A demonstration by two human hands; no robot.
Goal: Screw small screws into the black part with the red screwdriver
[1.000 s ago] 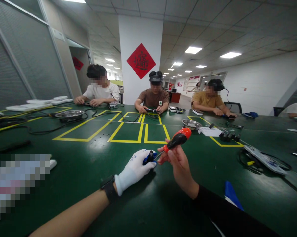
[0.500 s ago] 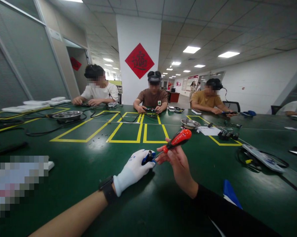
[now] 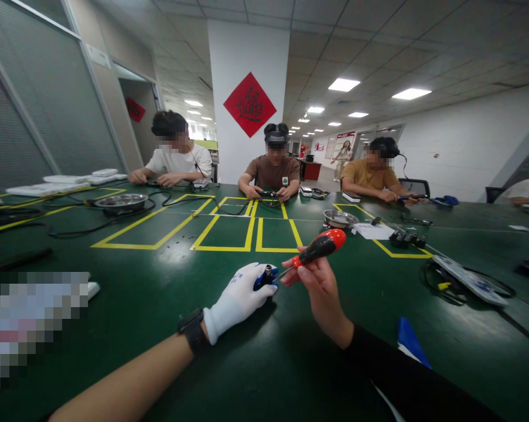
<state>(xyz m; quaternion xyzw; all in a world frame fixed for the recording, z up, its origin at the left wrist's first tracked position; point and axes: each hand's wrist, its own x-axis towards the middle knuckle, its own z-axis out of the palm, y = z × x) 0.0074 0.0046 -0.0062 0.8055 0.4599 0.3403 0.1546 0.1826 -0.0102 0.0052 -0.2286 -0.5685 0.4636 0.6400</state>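
My left hand (image 3: 242, 294), in a white glove with blue fingertips, is closed around a small black part with a shiny metal end (image 3: 269, 272). Most of that part is hidden by the glove. My bare right hand (image 3: 320, 288) grips a red and black screwdriver (image 3: 320, 247) near the front of its handle. The shaft slants down to the left and its tip is at the black part; whether it touches cannot be made out. Both hands are close together over the green table (image 3: 229, 375).
A blue and white glove (image 3: 411, 340) lies by my right forearm. A power strip (image 3: 468, 280) with cables is at the right. Black parts (image 3: 407, 238), paper (image 3: 373, 231) and a metal bowl (image 3: 340, 219) stand farther back. Another bowl (image 3: 122, 203) is left. Co-workers sit opposite.
The screwdriver handle has shifted slightly right and turned in my right hand. My left hand keeps its grip on the black part.
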